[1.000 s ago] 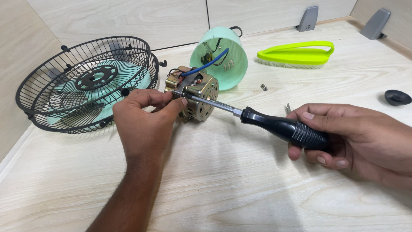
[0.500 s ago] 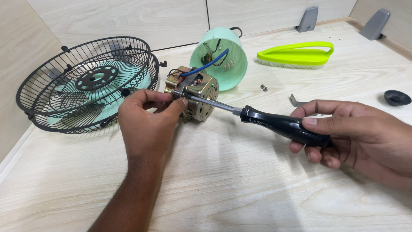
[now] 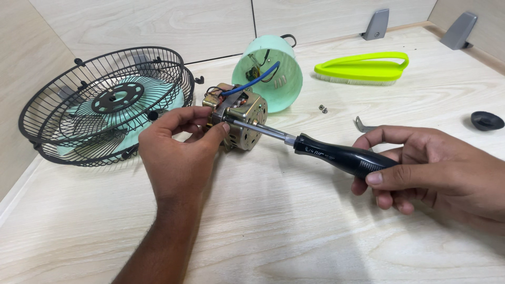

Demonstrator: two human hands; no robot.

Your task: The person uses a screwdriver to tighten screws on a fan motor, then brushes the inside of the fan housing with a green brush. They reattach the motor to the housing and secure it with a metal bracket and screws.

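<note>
Brass-coloured metal fan motor (image 3: 243, 117) sits mid-desk; everything below is relative to it. Left hand (image 3: 176, 152) fingers pinch its near face. Right hand (image 3: 436, 171) fingers clenched on black-handled screwdriver (image 3: 315, 149), tip at the motor. Pale wood-grain desk (image 3: 294, 231) open in front. Black wire fan guard (image 3: 105, 105) left, mint-green plastic housing cup (image 3: 273, 73) behind, wires inside. Wall panels further behind.

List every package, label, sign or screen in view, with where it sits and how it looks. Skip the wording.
Printed marking: small pale print on the black screwdriver handle, near the shaft end, held by the right hand.
No packages, signs or screens show on the table.
</note>
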